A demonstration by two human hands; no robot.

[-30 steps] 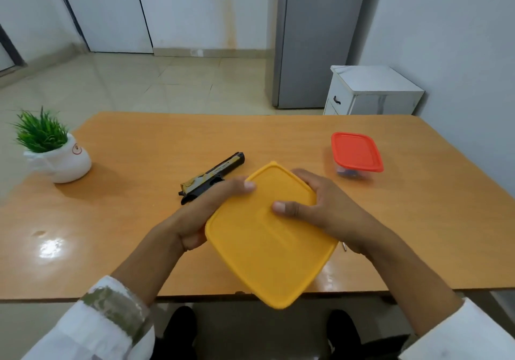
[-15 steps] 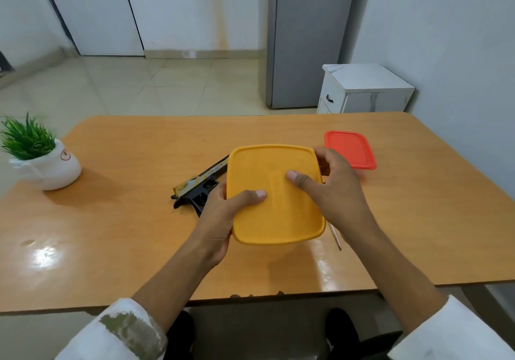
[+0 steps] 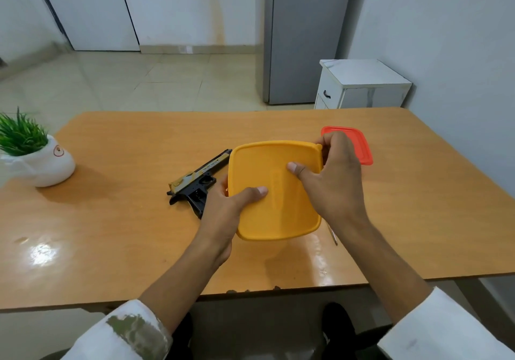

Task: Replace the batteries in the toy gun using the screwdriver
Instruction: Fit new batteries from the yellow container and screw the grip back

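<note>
The left hand (image 3: 223,209) and right hand (image 3: 335,184) grip a yellow-lidded container (image 3: 276,206) just above the table (image 3: 111,228), thumbs pressed on its lid. A thin metal rod (image 3: 333,237) lies under the right wrist. The toy gun (image 3: 195,182) lies flat just left of the container. A red-lidded container (image 3: 361,147) sits behind the right hand.

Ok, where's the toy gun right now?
The toy gun lies on the table left of centre in the head view, just left of the held yellow container, its grip beside the left hand.
</note>
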